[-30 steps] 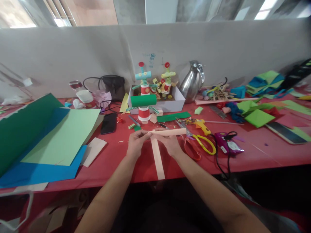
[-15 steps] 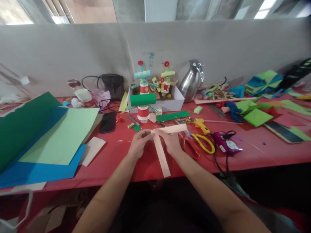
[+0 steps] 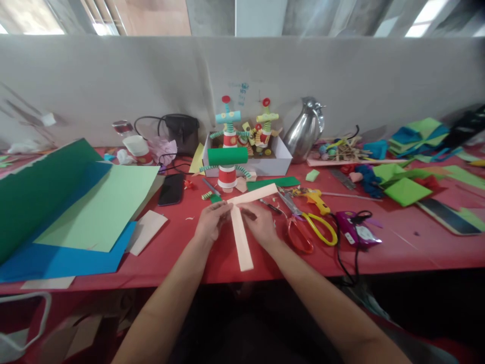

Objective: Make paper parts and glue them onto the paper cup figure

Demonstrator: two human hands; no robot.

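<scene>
We are over the red table, and we take our bearings from the white box standing at the back, against the grey wall.

Far to the left of the box lies the biggest spread: a dark green sheet, a blue sheet under it and a pale green sheet on top. Just right of the box stands a steel jug. Right at the box's front left corner stands a paper figure with a green roll across its middle. To the left of the box, and nearer us, a dark phone lies flat. In front of the box and to its right we see scissors with one yellow and one red handle, and the yellow glue gun between them and the box.

Now the hands. Both bare forearms reach in from the bottom edge and meet in front of the box. The left hand is curled narrow, its fingertips pinched on the paper strips where the two join. The right hand mirrors it, knuckles up and fingers closed on the same joint from the other side.

The strips are peach-coloured and make a corner in front of the box: one runs from the joint back toward us, its free end by the table edge, and the other slants up and right toward the box.
</scene>
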